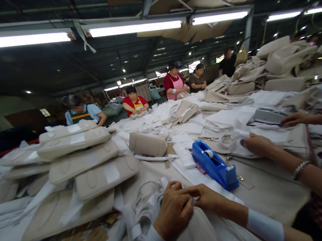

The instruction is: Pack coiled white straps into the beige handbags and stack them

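Evidently, the item being worked on was a pale beige bag point(200, 233), lying at the near side of the bench point(160, 171), directly under the person's hands. The left hand point(174, 211) was curled over its upper end, fingers bent and drawn in; the right hand point(208, 200) reached across to meet it, fingertips together. Whether either pinched anything could not be told, as the fingers hid the point of contact. White-wrapped loops point(136, 230) lay just beside the left hand. The step in hand was judged to be close fingertip work; done well, it called for one hand to steady the bag while the other worked lightly, without creasing the pale surface or snagging the loops. A blue tape dispenser point(224, 177) stood just beyond the right hand, well placed for reach. Brown card tags point(97, 238) lay to the left, below a leaning stack of beige bags point(87, 166) that appeared liable to slide if knocked. To the right, a co-worker's hand point(257, 145) was busy over white wrapping; farther off, a person in a pink apron point(177, 83) stood across the bench.
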### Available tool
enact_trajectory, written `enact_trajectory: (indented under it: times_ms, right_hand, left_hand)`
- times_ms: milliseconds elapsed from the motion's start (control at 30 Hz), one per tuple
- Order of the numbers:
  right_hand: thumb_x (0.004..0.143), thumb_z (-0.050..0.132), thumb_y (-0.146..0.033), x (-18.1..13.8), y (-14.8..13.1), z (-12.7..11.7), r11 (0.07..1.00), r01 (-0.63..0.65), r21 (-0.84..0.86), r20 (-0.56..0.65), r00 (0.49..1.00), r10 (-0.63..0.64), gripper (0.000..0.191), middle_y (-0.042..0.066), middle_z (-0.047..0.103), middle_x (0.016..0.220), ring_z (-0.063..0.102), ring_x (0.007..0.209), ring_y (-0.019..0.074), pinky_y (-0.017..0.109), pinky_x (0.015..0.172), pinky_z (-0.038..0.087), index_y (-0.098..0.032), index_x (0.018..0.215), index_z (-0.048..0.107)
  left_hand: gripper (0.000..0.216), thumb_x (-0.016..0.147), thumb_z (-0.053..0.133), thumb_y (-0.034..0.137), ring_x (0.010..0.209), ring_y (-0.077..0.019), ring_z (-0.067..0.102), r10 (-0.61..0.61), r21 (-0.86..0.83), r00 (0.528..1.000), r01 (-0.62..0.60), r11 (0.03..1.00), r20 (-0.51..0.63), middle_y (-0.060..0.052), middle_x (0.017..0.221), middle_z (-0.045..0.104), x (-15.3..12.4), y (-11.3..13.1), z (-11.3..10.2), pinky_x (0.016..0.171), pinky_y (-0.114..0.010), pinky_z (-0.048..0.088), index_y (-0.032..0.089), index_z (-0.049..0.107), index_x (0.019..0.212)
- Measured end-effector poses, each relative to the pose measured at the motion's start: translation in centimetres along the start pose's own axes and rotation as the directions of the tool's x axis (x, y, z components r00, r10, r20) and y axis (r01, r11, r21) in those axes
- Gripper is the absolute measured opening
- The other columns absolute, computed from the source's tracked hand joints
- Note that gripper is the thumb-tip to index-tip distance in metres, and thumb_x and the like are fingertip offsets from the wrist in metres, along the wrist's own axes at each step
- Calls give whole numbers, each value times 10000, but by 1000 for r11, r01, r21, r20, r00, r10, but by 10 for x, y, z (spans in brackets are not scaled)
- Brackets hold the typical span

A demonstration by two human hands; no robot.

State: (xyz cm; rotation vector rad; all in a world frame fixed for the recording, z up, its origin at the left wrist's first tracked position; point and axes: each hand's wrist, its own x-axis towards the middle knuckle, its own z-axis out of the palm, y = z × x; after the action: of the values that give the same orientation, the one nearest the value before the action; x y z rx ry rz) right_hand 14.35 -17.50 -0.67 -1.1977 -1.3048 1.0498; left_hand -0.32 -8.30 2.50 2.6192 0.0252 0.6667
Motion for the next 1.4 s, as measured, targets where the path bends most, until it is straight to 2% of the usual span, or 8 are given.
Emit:
enact_trajectory:
  times_ms: [100,367,467,600,800,933,1200,1400]
  right_hand:
    - [659,646,-214,2,4,5,998,-29,62,2,1000,29,439,57,720,1078,613,1109,308,428,1020,434,-168,1088,730]
    - [616,619,-229,8,10,27,981,-44,189,-268,959,95,296,76,737,912,648,905,285,411,885,487,-136,868,743]
    - [625,630,-223,2,7,25,963,-59,264,-223,967,121,412,51,723,924,642,895,249,394,901,484,-159,1024,706]
    - [650,608,-229,-17,-4,17,934,-70,350,-206,967,150,584,70,686,1080,617,1027,241,412,993,445,-179,1232,587]
    - [701,527,-148,-109,-17,6,997,-70,-28,-194,979,64,620,115,512,1386,435,1326,246,478,1146,311,-180,1320,518]
    - [731,436,-38,-163,-13,16,901,-61,-428,-181,983,-19,739,77,341,1529,253,1439,206,485,1194,202,-262,1436,411]
    - [669,457,-11,-165,-22,35,862,12,-506,-63,997,-51,821,95,386,1511,282,1431,231,488,1157,283,-265,1448,424]
    - [910,456,-182,-148,9,31,790,36,-612,-170,970,-175,402,66,542,1374,455,1299,247,423,1051,407,-346,1213,663]
  left_hand:
    - [231,799,489,92,751,-136,460,1,-16,1000,-1,1000,-11,13,704,635,-1,-3,4,873,-367,316,150,447,580]
    - [236,841,494,142,807,-150,519,-11,71,999,8,997,48,-8,767,643,3,-4,5,891,-374,373,168,533,610]
    - [134,861,513,196,1063,-207,539,-57,111,996,50,993,62,-70,1138,638,3,-2,1,978,-401,404,186,642,894]
    - [473,901,462,200,1215,-193,528,-55,156,988,32,987,141,-93,1321,591,3,-4,0,1137,-456,317,174,443,1373]
    - [368,971,347,212,1124,-186,590,-12,78,966,-9,997,259,-29,1195,691,2,-5,-4,1102,-468,288,247,640,1190]
    - [400,994,311,240,1107,-174,599,30,-12,951,-28,1000,308,-18,1173,698,3,-1,-10,1085,-444,270,275,675,1158]
    - [388,983,346,226,1119,-153,601,61,-28,951,-55,998,304,-3,1172,696,2,-1,-13,1084,-413,263,309,691,1140]
    - [398,983,331,232,1096,-150,610,82,-15,956,-81,997,280,1,1150,702,2,-1,-14,1043,-383,310,300,690,1143]
